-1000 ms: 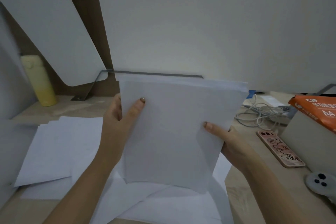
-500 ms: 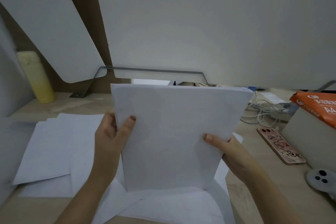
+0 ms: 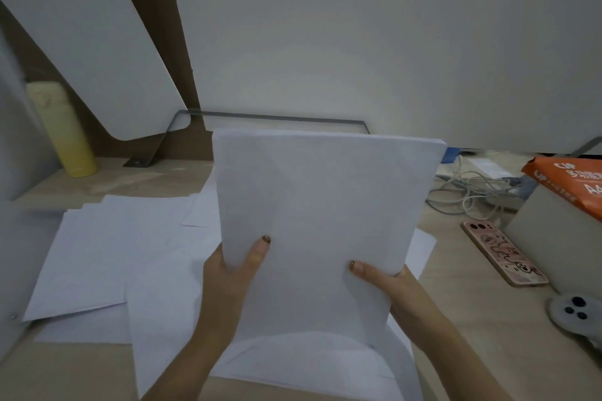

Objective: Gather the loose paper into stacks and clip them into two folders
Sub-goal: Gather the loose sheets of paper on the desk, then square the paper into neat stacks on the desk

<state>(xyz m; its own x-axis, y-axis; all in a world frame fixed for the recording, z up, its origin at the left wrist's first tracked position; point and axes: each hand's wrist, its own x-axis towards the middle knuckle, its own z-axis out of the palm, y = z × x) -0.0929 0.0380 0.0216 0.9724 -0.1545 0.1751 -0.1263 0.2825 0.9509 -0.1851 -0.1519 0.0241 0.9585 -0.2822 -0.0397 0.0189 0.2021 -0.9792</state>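
I hold a stack of white paper [image 3: 322,215] upright in front of me, its bottom edge down on the sheets lying on the desk. My left hand [image 3: 233,273] grips its lower left edge, thumb on the front. My right hand [image 3: 387,286] grips its lower right edge the same way. More loose white sheets [image 3: 107,254] lie spread over the desk to the left and under the stack. No folder is in view.
A yellow bottle [image 3: 62,130] stands at the back left. A phone [image 3: 503,252], tangled cables [image 3: 472,185], an orange A4 paper pack [image 3: 573,182] on a grey box and a white controller [image 3: 576,314] sit on the right. Monitor backs [image 3: 358,36] rise behind.
The stack has come down and stands more upright. Both hands have slid down from its sides to its lower corners.
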